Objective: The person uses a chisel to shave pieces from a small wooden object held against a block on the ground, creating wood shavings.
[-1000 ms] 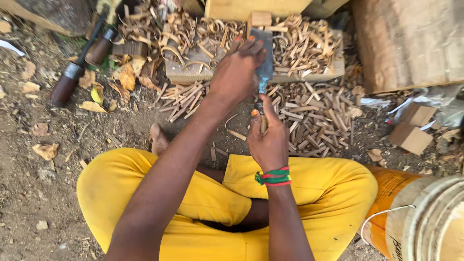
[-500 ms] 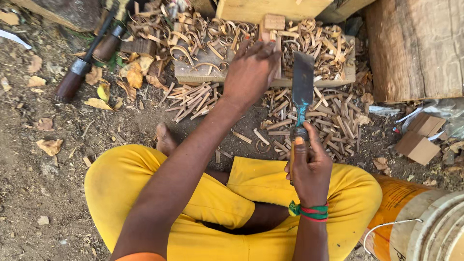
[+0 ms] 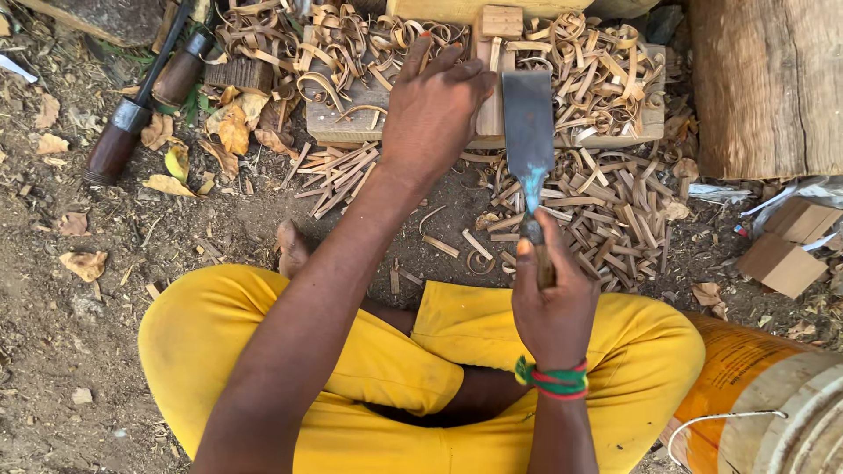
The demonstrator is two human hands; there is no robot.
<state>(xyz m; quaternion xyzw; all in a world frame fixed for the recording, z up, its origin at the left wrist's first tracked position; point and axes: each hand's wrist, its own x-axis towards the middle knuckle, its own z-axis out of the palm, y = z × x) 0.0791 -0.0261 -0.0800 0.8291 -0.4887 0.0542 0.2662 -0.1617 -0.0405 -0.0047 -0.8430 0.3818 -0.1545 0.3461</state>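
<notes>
The right hand point(image 3: 553, 303) is clenched around the handle of a broad chisel point(image 3: 529, 132), whose flat, dull steel blade points away from the body and lies with its tip against a small pale wood block point(image 3: 493, 75). The left hand point(image 3: 435, 110) is pressed down just left of the blade, fingers spread and gripping that block, which stands on a low plank point(image 3: 351, 127) heaped with curled shavings point(image 3: 580, 53). Straight split wood chips point(image 3: 606, 206) litter the dirt ground point(image 3: 61, 342) between the two hands and to the right of the chisel. Right of the right hand stands an orange bucket point(image 3: 729, 377) with a wire handle; what it holds cannot be told. Beyond it, far right, rises a rough log point(image 3: 764, 79), with two cut wooden blocks point(image 3: 781, 254) near its foot. Far left of the left hand lie two dark, round-handled tools point(image 3: 132, 123) among dry leaves. The person sits cross-legged in yellow trousers point(image 3: 386, 351), a green and red band point(image 3: 551, 379) on the right wrist.
</notes>
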